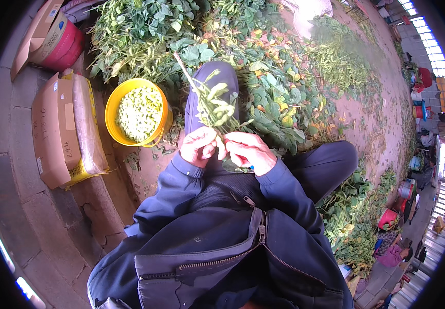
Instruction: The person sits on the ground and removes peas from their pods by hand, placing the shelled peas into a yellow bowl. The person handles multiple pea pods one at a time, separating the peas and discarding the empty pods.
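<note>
A cut soybean stalk (pixel 214 106) with clusters of green pods lies over my raised knee, its bare woody end towards the top left. My left hand (pixel 198 145) is closed around a pod at the stalk's lower end. Close beside it, my right hand (pixel 250 151) pinches the same end, where a green pod (pixel 221 150) shows between the hands. Under my right fingers hangs a green leaf (pixel 232 166). To the left stands a yellow plastic bucket (pixel 111 110), filled high with loose green pods (pixel 139 114).
Heaps of soybean plants (pixel 149 34) and loose leaves (pixel 272 104) cover the ground ahead. At left, a cardboard box (pixel 54 131) lies on a stone step beside a pink tub (pixel 65 44). A white sack (pixel 309 13) lies at the top. People sit far right, one in a purple top (pixel 390 255).
</note>
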{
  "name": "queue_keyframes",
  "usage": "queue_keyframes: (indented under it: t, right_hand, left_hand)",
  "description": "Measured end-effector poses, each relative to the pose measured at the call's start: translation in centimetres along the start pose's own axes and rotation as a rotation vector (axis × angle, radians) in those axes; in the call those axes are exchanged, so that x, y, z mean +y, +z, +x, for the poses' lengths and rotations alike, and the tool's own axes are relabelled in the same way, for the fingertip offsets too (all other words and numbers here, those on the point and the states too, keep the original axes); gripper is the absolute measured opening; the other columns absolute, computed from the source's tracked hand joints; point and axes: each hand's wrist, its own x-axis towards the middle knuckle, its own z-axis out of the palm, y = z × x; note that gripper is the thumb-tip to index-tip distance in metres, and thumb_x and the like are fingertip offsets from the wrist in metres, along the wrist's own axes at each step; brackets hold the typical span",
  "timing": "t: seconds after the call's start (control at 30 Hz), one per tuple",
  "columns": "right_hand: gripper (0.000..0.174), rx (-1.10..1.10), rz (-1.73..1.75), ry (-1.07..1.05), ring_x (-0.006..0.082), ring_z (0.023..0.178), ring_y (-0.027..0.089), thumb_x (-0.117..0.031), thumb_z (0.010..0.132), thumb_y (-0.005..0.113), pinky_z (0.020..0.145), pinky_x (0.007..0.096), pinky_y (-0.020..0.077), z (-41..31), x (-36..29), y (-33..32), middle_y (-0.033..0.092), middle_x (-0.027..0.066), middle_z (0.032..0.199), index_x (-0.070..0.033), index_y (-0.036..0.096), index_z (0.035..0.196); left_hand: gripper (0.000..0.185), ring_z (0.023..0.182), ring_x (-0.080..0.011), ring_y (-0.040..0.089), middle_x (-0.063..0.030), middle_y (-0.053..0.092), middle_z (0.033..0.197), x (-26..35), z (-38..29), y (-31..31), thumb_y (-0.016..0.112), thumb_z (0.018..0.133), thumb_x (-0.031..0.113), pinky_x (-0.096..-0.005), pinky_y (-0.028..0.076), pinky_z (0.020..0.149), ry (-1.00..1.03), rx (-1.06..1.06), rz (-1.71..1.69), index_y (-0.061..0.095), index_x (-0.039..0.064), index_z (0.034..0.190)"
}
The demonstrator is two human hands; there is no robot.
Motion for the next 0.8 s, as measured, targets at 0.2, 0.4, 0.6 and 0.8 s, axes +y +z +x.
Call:
queue_keyframes:
  t: [0.2,0.4,0.6,0.8]
  right_hand:
    - [0.027,-0.005,-0.149,-0.088,0.0040,0.060,0.047,-0.020,0.096,0.053,0.053,0.0193,0.0385,0.5,0.7,0.0,0.066,0.0038,0.086,0.002,0.060,0.111]
    - [0.022,0.062,-0.175,-0.136,0.0035,0.060,0.047,-0.017,0.097,0.054,0.053,0.0198,0.0388,0.5,0.7,0.1,0.065,0.0030,0.083,0.002,0.060,0.106]
    - [0.010,0.169,-0.295,-0.307,0.0043,0.062,0.047,-0.008,0.090,0.065,0.056,0.0201,0.0409,1.2,1.1,1.4,0.053,-0.0025,0.073,0.000,0.058,0.089]
    - [0.019,0.305,-0.705,-0.556,0.0078,0.057,0.049,-0.005,0.081,0.073,0.055,0.0248,0.0444,1.5,1.2,2.3,0.053,0.0017,0.064,0.000,0.054,0.080]
  left_hand:
    - [0.005,0.053,-0.0127,0.055,-0.0072,0.062,0.067,0.2,-0.2,0.9,0.062,0.087,0.002,-0.0237,0.043,0.049,0.023,0.095,0.196,0.065,-0.002,0.090]
    - [0.017,0.057,-0.0151,0.062,-0.0115,0.067,0.074,0.4,-0.2,0.6,0.058,0.089,0.006,-0.0219,0.040,0.043,0.049,0.163,0.231,0.065,-0.006,0.098]
    - [0.022,0.053,-0.0141,0.058,-0.0123,0.066,0.074,0.1,0.1,0.2,0.053,0.093,0.013,-0.0202,0.037,0.039,0.024,0.146,0.112,0.062,-0.006,0.101]
    - [0.023,0.046,-0.0111,0.048,-0.0081,0.062,0.070,-0.2,0.4,-0.2,0.053,0.091,0.016,-0.0223,0.033,0.039,-0.054,0.192,0.072,0.061,-0.005,0.097]
